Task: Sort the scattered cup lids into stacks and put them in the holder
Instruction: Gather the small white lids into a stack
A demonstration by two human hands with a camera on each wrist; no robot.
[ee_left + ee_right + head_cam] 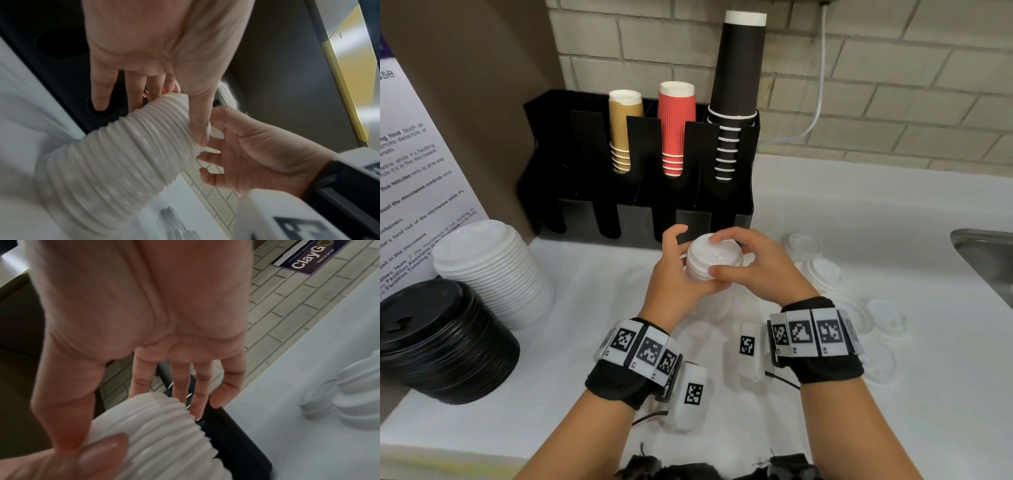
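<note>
A stack of small white cup lids (714,262) is held upright above the counter, just in front of the black holder (571,219). My left hand (671,274) grips the stack from the left side and below. My right hand (753,263) holds its top, fingers over the far rim and thumb on the near edge. In the left wrist view the ribbed stack (123,154) runs down from my left hand (154,56), with the right hand (246,146) at its top end. The right wrist view shows the stack (160,426) against the right thumb.
A tall white lid stack (493,270) and a black lid stack (438,339) stand at the left. Clear lids (825,270) lie scattered at the right. The holder's back slots carry tan, red (676,130) and black cups. A steel sink (989,260) is at the far right.
</note>
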